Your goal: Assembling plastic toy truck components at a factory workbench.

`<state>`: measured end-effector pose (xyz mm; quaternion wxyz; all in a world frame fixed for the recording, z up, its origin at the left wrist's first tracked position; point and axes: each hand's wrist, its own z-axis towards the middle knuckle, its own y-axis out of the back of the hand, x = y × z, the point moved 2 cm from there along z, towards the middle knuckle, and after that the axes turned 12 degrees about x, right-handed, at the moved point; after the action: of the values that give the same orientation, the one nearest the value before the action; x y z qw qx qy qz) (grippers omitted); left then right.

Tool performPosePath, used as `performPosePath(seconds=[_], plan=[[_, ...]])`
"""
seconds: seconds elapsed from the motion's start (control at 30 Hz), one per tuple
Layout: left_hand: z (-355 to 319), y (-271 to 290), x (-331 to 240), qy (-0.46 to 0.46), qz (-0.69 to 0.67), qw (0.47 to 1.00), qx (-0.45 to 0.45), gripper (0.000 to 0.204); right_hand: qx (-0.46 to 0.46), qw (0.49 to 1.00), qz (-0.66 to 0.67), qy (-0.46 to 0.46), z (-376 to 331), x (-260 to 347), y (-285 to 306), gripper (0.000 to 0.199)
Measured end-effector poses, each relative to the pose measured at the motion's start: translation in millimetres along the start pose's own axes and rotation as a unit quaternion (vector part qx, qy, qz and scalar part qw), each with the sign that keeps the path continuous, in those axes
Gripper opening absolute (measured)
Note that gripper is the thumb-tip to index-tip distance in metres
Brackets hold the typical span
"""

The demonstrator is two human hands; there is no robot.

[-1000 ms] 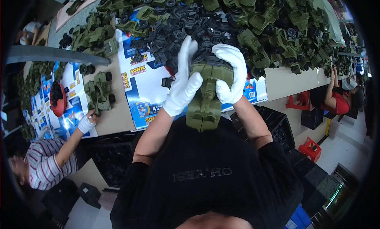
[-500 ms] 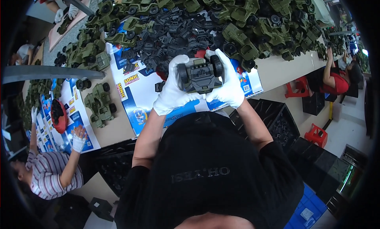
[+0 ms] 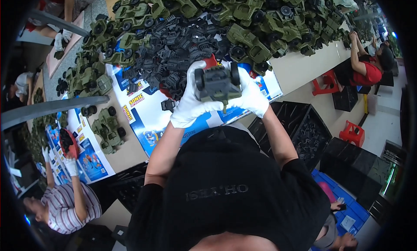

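Between my two white-gloved hands is a toy jeep (image 3: 218, 84), olive green with a dark piece on its near end and a black wheel at either side. My left hand (image 3: 190, 104) is closed around its left side, fingers by the left wheel. On the other side my right hand (image 3: 252, 94) grips it near the right wheel. The toy is held up above the printed sheets (image 3: 152, 114). Just beyond my hands lies a heap of small dark grey plastic parts (image 3: 173, 44). A red piece (image 3: 210, 61) shows behind the toy, mostly hidden.
Green toy jeeps (image 3: 278, 21) are piled along the far side. One jeep (image 3: 108, 129) stands apart at left, near a grey metal bar (image 3: 56, 108). Black crates (image 3: 304, 129) stand right of me. A co-worker in stripes (image 3: 71, 205) holds a red bowl (image 3: 71, 146).
The toy jeep has tilted slightly in my hands, which keep their hold. At left, the co-worker has taken hold of the red bowl. Another person has come into view at lower right.
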<state>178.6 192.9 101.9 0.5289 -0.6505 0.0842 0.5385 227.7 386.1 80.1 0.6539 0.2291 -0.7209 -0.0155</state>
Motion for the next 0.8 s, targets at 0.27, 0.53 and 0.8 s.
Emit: performPosePath(seconds=[0.27,0.53,0.8], plan=[[52,-5,12,0.04,-0.021,0.999,-0.016,0.084,-0.115,0.99,0.019,-0.083,-35,-10,30,0.063],[26,53,37,0.148,0.019,0.959,-0.242,0.039,-0.376,0.873,0.309,0.023,-20,15,206,0.068],[-1,75,49,0.159,-0.013,0.931,-0.329,0.029,-0.401,0.871,0.283,0.012,25,39,509,0.069]])
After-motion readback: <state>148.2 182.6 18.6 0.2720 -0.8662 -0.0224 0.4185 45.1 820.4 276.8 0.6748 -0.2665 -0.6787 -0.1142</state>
